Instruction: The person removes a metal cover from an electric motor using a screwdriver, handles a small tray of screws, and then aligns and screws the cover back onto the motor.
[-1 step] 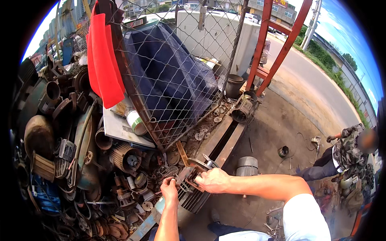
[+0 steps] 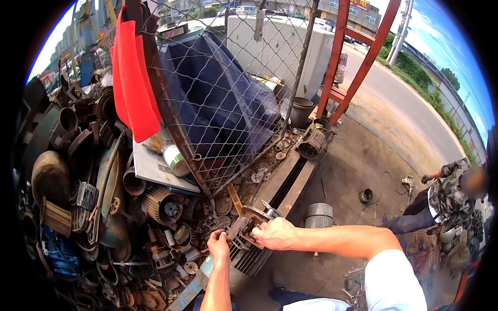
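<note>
A finned electric motor (image 2: 252,257) lies on a metal beam bench in front of me, its rusty open box facing up. At the left side of this box is my left hand (image 2: 219,244), thumb and fingers pinched together; anything between them is too small to name. My right hand (image 2: 276,233) curls closed over the box's right side, and its fingers hide what they grip. Just beyond both hands stands the motor's round end flange (image 2: 254,211), with a metal shaft (image 2: 268,207) at it.
Scrap motor parts (image 2: 104,207) heap up on the left beside a wire mesh panel (image 2: 233,93) with a red cloth (image 2: 132,78). The beam bench (image 2: 290,189) runs away toward a motor housing (image 2: 314,140). A grey motor (image 2: 319,215) stands on the floor; a co-worker (image 2: 448,194) is at right.
</note>
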`<state>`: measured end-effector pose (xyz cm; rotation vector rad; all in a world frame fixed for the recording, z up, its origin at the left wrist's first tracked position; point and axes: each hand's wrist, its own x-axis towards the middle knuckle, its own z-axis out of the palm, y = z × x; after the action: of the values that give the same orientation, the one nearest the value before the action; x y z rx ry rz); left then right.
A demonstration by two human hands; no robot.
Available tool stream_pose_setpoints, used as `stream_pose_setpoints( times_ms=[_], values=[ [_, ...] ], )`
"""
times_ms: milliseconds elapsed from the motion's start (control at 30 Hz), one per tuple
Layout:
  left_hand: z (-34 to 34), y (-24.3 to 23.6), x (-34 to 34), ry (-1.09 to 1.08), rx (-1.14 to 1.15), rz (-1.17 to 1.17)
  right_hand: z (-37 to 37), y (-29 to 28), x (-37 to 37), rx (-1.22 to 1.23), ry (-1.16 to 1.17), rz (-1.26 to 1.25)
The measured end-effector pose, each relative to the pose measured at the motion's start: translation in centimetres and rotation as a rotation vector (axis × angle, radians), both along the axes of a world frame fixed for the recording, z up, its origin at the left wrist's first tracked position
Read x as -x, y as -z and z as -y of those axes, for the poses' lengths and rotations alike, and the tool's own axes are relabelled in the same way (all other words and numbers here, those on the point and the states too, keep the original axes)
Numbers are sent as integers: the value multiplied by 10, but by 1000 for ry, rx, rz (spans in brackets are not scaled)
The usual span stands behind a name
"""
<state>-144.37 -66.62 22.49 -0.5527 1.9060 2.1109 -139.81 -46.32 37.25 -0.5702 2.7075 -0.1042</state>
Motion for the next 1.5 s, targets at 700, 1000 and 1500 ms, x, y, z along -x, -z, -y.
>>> stream_pose_setpoints(
  times_ms=[700,1000,1500],
  values=[
    [-1,-19,10,-11,-30,-50,-14,12,18,161,-100,-343],
    [11,-27,4,4,-2,-15,8,21,8,146,-127,-307],
    [29,-34,9,-31,-16,-41,11,24,16,-48,-175,-181]
  ],
)
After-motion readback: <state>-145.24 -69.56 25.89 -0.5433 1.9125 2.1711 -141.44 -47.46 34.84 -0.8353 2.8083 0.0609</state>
